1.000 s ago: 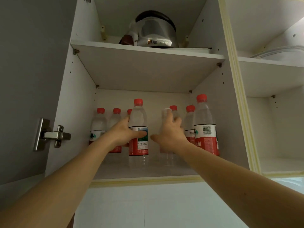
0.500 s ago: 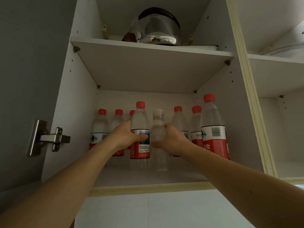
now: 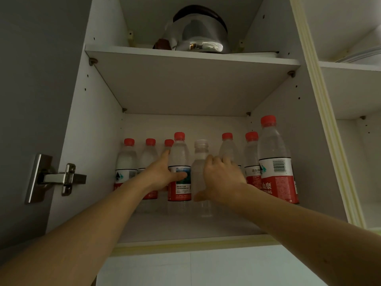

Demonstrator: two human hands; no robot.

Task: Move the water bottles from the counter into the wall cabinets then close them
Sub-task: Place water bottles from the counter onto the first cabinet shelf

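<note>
Both hands (image 3: pixel 162 174) (image 3: pixel 221 178) grip upright bottles (image 3: pixel 179 159) (image 3: pixel 200 172) in cabinet (image 3: pixel 185 226).

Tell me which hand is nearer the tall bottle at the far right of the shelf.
Right. The right hand grips the clear-capped bottle, closer to the tall bottle; the left hand is further left.

Home kitchen. A white wall cabinet (image 3: pixel 99 141) is being shown with its door (image 3: pixel 31 100) swung open on a steel hinge (image 3: pixel 55 179). Red-capped water bottles (image 3: pixel 276 162) are being stored on the lower shelf (image 3: pixel 185 228), and a steel kettle (image 3: pixel 201 34) is being kept on the shelf above. White wall tiles (image 3: pixel 206 269) are being seen beneath the cabinet.
</note>
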